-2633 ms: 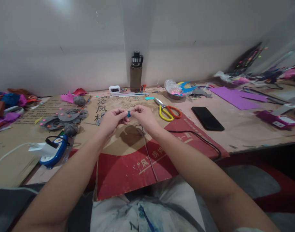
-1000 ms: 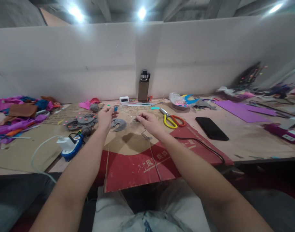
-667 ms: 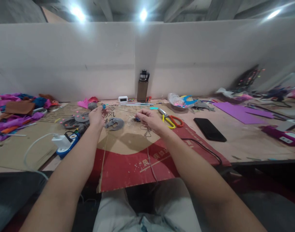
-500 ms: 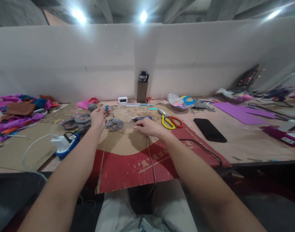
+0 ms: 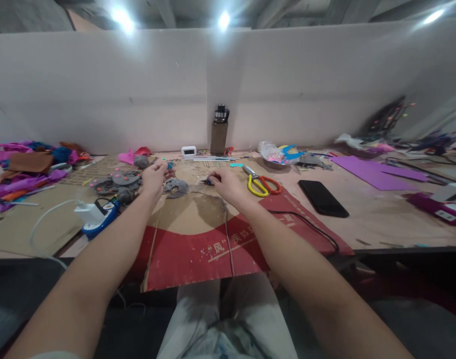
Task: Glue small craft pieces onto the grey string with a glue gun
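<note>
My left hand (image 5: 155, 177) is closed in a pinch on a small blue piece (image 5: 170, 165), whose kind I cannot make out. Just right of it, a grey cut-out piece with a curved outline (image 5: 176, 188) lies on the cardboard (image 5: 183, 219). My right hand (image 5: 224, 183) has its fingers wrapped round a dark blue tool with a pointed tip (image 5: 207, 181); most of its body is hidden by the hand. The tip points left toward the grey piece, apart from it. Below the right hand a thin cord (image 5: 228, 234) runs to the table's front edge.
Scissors (image 5: 261, 183) and a black phone (image 5: 323, 198) lie on the right, near purple sheets (image 5: 373, 172). Grey pieces with pink dots (image 5: 119, 182) and a blue power strip (image 5: 100, 222) are left. A bottle (image 5: 219, 130) stands behind. A dark cable (image 5: 310, 222) crosses the cardboard.
My right hand has moved slightly up and closed round the dark blue tool that lay on the cardboard. My left hand still pinches the blue piece. The view has shifted a little.
</note>
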The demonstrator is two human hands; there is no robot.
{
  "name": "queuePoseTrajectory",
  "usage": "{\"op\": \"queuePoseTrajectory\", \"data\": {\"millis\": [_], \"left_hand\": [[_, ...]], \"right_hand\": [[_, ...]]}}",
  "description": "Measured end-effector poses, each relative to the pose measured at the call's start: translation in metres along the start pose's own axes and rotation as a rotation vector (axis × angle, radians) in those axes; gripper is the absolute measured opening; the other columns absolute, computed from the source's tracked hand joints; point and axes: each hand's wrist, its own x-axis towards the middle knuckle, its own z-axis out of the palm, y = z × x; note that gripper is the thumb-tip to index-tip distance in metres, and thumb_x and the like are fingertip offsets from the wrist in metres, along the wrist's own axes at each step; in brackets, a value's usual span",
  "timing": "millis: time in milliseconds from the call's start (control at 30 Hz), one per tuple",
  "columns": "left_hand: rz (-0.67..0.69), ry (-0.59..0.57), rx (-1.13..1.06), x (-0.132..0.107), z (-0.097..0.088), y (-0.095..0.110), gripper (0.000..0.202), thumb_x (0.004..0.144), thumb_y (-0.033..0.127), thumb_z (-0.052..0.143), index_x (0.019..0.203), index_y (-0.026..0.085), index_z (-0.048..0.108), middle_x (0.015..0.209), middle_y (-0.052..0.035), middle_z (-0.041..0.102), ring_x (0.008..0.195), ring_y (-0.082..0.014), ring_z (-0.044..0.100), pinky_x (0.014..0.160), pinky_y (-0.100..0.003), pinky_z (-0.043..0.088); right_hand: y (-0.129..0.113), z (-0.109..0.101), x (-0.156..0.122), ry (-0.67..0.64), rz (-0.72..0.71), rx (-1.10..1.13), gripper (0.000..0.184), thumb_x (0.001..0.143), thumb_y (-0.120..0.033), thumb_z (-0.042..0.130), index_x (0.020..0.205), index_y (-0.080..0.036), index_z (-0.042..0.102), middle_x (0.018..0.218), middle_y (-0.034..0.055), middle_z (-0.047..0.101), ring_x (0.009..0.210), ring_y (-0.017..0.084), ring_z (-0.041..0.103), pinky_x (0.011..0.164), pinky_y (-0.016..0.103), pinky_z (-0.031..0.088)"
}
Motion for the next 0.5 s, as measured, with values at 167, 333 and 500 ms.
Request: {"op": "queuePoseTrajectory", "data": {"millis": [167,333,500], "left_hand": [[0.044,-0.016,-0.023,-0.004,0.004,0.0,0.011,0.074,0.016,0.06,0.065,0.013,0.056,0.058,-0.0002,0.059,0.054,-0.0101,0.063,0.057,-0.02,0.052],[0.072,-0.027,0.021,-0.007,0.007,0.003,0.007,0.074,0.017,0.06,0.068,0.012,0.058,0.055,0.0005,0.059,0.051,-0.0104,0.062,0.055,-0.02,0.052],[0.101,-0.084,0.101,-0.004,0.005,-0.001,0.009,0.072,0.02,0.063,0.071,0.012,0.061,0.055,-0.001,0.061,0.052,-0.0122,0.064,0.053,-0.021,0.052]], "right_hand": [[-0.007,-0.003,-0.001,0.129,0.023,0.022,0.024,0.088,-0.027,0.042,0.084,-0.016,0.063,0.073,0.0024,0.062,0.071,0.015,0.054,0.067,0.026,0.036],[0.003,-0.018,0.001,0.194,0.144,-0.237,0.035,0.091,-0.035,0.037,0.089,-0.016,0.065,0.083,0.0093,0.067,0.079,0.02,0.058,0.07,0.03,0.038],[0.022,-0.025,0.001,-0.077,0.328,-0.472,0.036,0.085,-0.04,0.05,0.087,-0.01,0.069,0.093,0.0228,0.067,0.092,0.03,0.062,0.077,0.036,0.041]]}}
